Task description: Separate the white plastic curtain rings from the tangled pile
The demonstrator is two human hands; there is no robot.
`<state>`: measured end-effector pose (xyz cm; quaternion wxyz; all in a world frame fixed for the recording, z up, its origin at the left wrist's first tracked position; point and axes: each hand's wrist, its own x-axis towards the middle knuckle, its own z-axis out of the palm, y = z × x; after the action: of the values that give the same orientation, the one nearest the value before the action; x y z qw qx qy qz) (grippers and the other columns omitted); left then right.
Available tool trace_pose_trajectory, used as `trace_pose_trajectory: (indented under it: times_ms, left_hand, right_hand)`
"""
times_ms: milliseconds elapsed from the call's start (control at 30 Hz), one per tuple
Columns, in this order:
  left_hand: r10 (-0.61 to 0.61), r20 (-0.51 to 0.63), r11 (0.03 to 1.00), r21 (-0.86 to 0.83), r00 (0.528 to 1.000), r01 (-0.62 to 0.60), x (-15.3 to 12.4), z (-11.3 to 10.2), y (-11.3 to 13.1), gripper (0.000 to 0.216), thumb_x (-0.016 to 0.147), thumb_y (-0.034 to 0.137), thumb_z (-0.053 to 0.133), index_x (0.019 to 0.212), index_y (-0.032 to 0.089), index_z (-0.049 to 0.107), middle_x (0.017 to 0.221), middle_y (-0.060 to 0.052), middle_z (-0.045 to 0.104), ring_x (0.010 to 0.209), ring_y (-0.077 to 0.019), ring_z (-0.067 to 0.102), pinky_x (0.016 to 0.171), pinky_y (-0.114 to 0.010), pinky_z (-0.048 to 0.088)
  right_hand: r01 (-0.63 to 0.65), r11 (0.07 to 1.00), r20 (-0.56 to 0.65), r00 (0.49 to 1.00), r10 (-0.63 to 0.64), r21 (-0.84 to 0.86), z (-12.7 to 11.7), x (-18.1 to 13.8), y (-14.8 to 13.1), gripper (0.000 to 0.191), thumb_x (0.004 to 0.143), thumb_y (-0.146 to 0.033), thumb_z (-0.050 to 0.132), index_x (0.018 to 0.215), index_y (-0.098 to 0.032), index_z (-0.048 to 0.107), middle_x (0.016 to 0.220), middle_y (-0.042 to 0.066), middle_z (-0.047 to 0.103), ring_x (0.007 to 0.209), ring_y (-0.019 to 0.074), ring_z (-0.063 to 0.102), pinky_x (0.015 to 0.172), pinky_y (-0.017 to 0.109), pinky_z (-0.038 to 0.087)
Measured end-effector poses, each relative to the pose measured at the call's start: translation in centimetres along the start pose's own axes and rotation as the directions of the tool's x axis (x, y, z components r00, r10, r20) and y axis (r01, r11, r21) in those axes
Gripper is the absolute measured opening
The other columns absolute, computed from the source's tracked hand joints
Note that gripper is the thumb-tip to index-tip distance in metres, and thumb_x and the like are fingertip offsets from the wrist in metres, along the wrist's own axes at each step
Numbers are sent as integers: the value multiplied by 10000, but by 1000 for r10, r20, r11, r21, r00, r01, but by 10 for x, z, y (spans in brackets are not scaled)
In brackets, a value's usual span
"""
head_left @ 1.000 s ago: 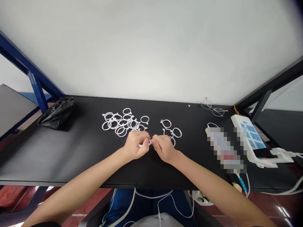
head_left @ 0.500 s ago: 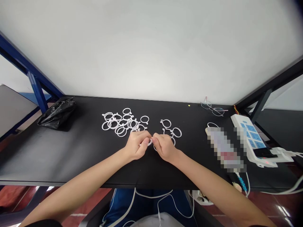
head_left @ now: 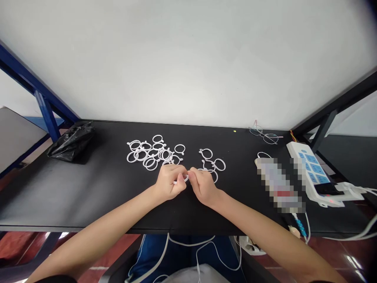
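Note:
A white curtain ring [head_left: 186,179] shows partly between my hands, low over the black table [head_left: 112,196]. My left hand [head_left: 171,182] is closed on it, with the thumb bent over its near side. The fingertips of my right hand [head_left: 204,186] are pinched at the ring's right end, touching the left fingertips; the small end piece there is hidden. Beyond my left hand lies a loose pile of white curtain rings [head_left: 150,163] with small knobs. Several more rings [head_left: 219,164] lie just past my right hand, partly covered by it.
A crumpled black plastic bag [head_left: 72,142] lies at the far left. On the right are eyeglasses [head_left: 270,138], a blurred-out phone [head_left: 279,184] with a cable, and a white power strip [head_left: 315,173] with plugs. A white wall stands behind the table.
My left thumb has bent a little further on the ring. My right hand has shifted slightly, and the ring edge that showed beneath its fingers no longer shows there.

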<state>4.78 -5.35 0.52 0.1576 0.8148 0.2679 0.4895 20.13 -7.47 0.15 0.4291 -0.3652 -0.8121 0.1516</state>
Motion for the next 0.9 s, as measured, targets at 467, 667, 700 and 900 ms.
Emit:
trace_pose_trajectory:
  times_ms: [467, 667, 700, 900]
  left_hand:
    - [65, 44, 993, 95, 997, -69, 4, -4, -4, 383, 949, 290, 289, 627, 187, 470, 500, 9, 483, 429, -103, 395, 475, -237, 331]
    - [125, 113, 930, 334, 986, -156, 13, -23, -21, 359, 978, 330, 325, 812, 160, 594, 607, -5, 567, 496, -109, 460, 515, -233, 365]
    - [87, 102, 923, 366, 991, -119, 15, -26, -24, 351, 986, 353, 342, 851, 157, 600, 631, -6, 579, 514, -106, 480, 525, -225, 374]
    - [-82, 118, 835, 550, 990, 4, 15, -29, -47, 331, 936, 458, 519, 1003, 147, 610, 797, -47, 656, 737, -168, 602, 613, -249, 431]
  right_hand:
    - [39, 999, 12, 999, -40, 8, -3, 4, 5, 357, 1023, -270, 264, 675, -226, 328, 531, -50, 367, 426, 96, 354, 459, 243, 288]
    - [-132, 989, -168, 978, 119, -63, -24, 9, 20, 413, 1026, -299, 275, 632, -216, 369, 518, -28, 415, 446, 102, 423, 481, 251, 330]
    - [-201, 977, -224, 958, 182, -65, -29, 10, 24, 427, 1028, -313, 265, 628, -215, 377, 510, -27, 416, 445, 104, 429, 483, 252, 338]
    - [-396, 917, -337, 872, 356, -54, -49, 19, 49, 191, 957, -332, 470, 835, -203, 541, 721, 19, 599, 662, 163, 593, 615, 282, 470]
